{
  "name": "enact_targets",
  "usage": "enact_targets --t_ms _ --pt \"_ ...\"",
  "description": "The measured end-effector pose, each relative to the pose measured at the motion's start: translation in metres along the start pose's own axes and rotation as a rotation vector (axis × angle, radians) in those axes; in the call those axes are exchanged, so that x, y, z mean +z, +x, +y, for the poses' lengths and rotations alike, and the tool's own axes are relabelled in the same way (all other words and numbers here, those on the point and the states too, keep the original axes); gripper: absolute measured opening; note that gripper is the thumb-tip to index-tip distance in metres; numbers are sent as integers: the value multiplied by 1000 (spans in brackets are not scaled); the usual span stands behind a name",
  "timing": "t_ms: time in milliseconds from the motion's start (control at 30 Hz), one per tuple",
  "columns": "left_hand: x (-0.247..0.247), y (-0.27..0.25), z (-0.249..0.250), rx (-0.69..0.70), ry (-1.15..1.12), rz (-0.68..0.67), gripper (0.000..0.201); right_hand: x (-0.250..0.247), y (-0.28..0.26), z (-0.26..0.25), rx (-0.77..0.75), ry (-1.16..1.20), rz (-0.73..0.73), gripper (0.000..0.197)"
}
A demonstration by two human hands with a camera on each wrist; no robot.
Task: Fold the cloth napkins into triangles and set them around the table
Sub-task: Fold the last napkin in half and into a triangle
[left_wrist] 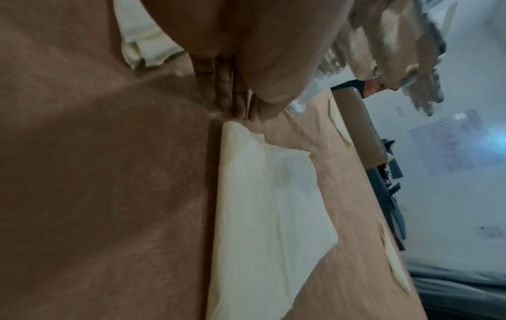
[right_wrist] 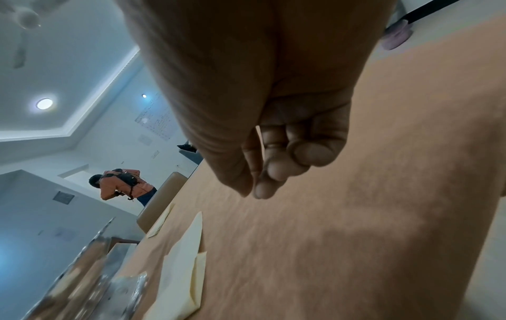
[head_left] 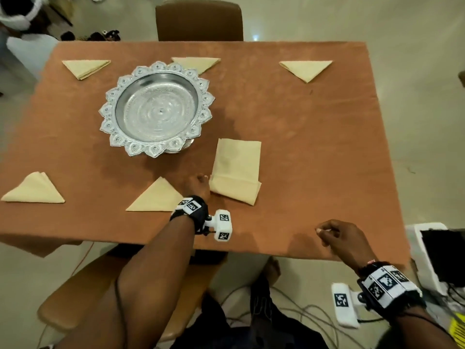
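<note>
Five cream napkin triangles lie on the orange tablecloth (head_left: pixel 314 147): far left (head_left: pixel 85 68), far middle (head_left: pixel 198 64), far right (head_left: pixel 305 69), near left (head_left: pixel 34 190), near middle (head_left: pixel 156 197). A rectangular folded napkin (head_left: pixel 236 170) (left_wrist: pixel 273 205) lies right of the near middle one, its near end doubled over. My left hand (head_left: pixel 198 185) (left_wrist: pixel 232 101) sits between these two with fingers curled, fingertips on the tablecloth just beside the rectangle's near left corner; no cloth shows between them. My right hand (head_left: pixel 332 233) (right_wrist: pixel 273 168) hovers near the front edge, curled, thumb against the index finger, holding nothing.
An ornate silver tray (head_left: pixel 156 149) stands left of centre. A brown chair (head_left: pixel 198 21) is at the far side, another below the near edge (head_left: pixel 75 298). A white box (head_left: pixel 427 260) and cables lie at the right. Another person (right_wrist: pixel 123 186) stands beyond the table.
</note>
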State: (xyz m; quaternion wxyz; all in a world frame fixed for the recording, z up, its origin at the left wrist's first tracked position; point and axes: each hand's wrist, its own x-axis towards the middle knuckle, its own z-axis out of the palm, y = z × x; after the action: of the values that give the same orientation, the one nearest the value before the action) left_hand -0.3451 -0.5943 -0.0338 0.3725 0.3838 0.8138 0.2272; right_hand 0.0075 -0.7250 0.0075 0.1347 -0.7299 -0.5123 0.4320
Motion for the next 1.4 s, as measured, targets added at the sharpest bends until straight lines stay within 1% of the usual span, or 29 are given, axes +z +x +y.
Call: enact_targets --t_ms 100,167,200,267,333,367,400,500,567,633,700,767,867,967,1000,1067,1167,1233,1300,1367,1400 --pt "7 6 12 -23 177 39 28 -26 5 18 37 27 20 7" --pt "12 8 18 -14 201 -4 26 -40 6 25 41 32 31 8" --pt "15 7 22 -12 196 -20 22 -47 7 28 44 44 40 8" --pt "20 5 26 0 137 -9 15 -54 9 30 56 76 62 9" --pt "25 -1 35 62 35 26 10 -58 13 27 50 78 56 10" --pt "28 -5 42 132 26 43 10 -60 17 23 42 71 47 10" --pt "30 -9 48 234 71 62 10 -59 21 17 29 65 39 11" --pt "36 -21 73 637 293 105 12 -61 38 -7 -51 37 26 14" --pt "41 -27 94 851 348 107 14 -64 51 -30 -149 -4 38 11" --pt "46 -31 115 1024 354 88 16 -67 64 -59 -269 -42 77 9" --pt "49 -34 138 1180 334 39 17 -72 75 -89 -375 -43 141 12" --pt "49 -36 158 1333 358 -7 12 -79 86 -117 -495 -43 209 19" --pt "49 -43 181 1616 464 12 8 -92 102 -150 -705 -174 282 34" --pt "47 -53 191 1779 517 4 10 -99 116 -169 -832 -384 237 52" --pt "47 -55 191 1806 521 -4 9 -100 119 -170 -855 -453 198 57" --pt "47 -58 186 1830 523 -19 8 -99 123 -167 -857 -595 114 55" --pt "46 -62 175 1806 496 -69 11 -97 123 -153 -802 -757 -4 39" --pt "47 -64 168 1772 487 -91 9 -96 122 -142 -810 -774 -25 25" --pt "48 -67 163 1694 520 -104 8 -97 120 -132 -841 -730 -27 18" --pt "51 -70 158 1571 558 -114 15 -99 120 -126 -871 -681 -5 16" --pt "52 -72 157 1501 560 -132 18 -100 119 -123 -888 -661 29 15"
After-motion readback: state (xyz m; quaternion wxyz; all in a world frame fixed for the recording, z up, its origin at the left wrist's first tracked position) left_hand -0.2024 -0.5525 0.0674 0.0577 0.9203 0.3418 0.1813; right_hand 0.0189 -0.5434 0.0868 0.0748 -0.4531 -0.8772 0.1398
